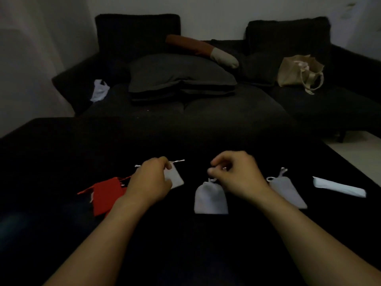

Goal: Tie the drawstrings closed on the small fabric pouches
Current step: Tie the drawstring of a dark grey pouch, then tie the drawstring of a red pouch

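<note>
Dark sofa [185, 112] at 12 o'clock w/ grey cushions [177, 77] and a beige tote bag [296, 72]. Black desk [61, 153] carries the pouches. Red pouch [106, 196] at 9 o'clock, partly under left hand [151, 179], whose grip pinches a white pouch [175, 178] by its drawstring. Right hand [237, 174]: grip curled, pinching drawstring of the centre white pouch [210, 200]. Another white pouch [287, 191] and a folded white piece [338, 186] at 3 o'clock.

The left hand [151, 179] hides part of one pouch [175, 178] (knot unseen).
</note>
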`<state>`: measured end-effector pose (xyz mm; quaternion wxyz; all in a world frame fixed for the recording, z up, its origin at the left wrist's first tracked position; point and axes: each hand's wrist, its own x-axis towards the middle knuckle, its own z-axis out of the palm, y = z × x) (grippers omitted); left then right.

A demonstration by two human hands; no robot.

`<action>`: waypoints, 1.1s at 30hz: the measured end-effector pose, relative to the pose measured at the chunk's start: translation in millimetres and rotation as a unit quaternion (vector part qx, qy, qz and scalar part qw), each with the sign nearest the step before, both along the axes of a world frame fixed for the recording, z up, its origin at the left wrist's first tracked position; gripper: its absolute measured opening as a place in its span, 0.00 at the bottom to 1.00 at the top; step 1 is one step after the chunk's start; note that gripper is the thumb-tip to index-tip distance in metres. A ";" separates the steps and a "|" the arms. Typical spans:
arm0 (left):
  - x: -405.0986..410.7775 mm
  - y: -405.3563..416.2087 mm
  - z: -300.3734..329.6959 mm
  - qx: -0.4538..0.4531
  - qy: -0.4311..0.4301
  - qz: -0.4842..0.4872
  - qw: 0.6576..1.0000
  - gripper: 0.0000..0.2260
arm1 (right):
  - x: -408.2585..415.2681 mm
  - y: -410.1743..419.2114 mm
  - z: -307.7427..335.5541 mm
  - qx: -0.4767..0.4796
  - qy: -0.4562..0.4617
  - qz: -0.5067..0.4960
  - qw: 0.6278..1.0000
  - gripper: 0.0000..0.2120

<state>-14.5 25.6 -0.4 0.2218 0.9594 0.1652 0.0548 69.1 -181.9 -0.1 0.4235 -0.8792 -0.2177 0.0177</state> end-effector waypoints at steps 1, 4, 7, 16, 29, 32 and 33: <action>-3.3 9.2 1.1 0.019 0.010 0.021 1.000 0.17 | -7.6 14.1 -3.2 -0.035 0.012 0.084 0.996 0.08; -18.7 36.0 -6.0 0.075 0.085 0.092 0.989 0.26 | -25.6 60.2 -22.2 -0.105 0.027 0.218 0.970 0.19; -30.9 56.3 -24.6 0.107 0.173 0.094 0.974 0.38 | -36.9 99.1 -39.5 -0.149 0.004 0.220 0.964 0.26; -45.5 92.0 -44.4 0.004 0.177 -0.012 0.984 0.44 | -51.6 130.1 -42.6 -0.316 -0.093 0.095 0.939 0.22; -55.8 101.7 -48.5 -0.042 0.152 -0.037 0.987 0.28 | -51.2 159.3 -65.1 -0.164 -0.049 0.124 0.977 0.04; -60.8 109.2 -47.9 -0.059 0.155 -0.005 0.986 0.22 | -46.8 158.5 -58.3 -0.094 -0.043 0.143 0.984 0.07; -63.3 111.1 -48.2 -0.062 0.158 0.006 0.986 0.22 | -45.5 156.5 -52.9 -0.068 -0.037 0.152 0.985 0.07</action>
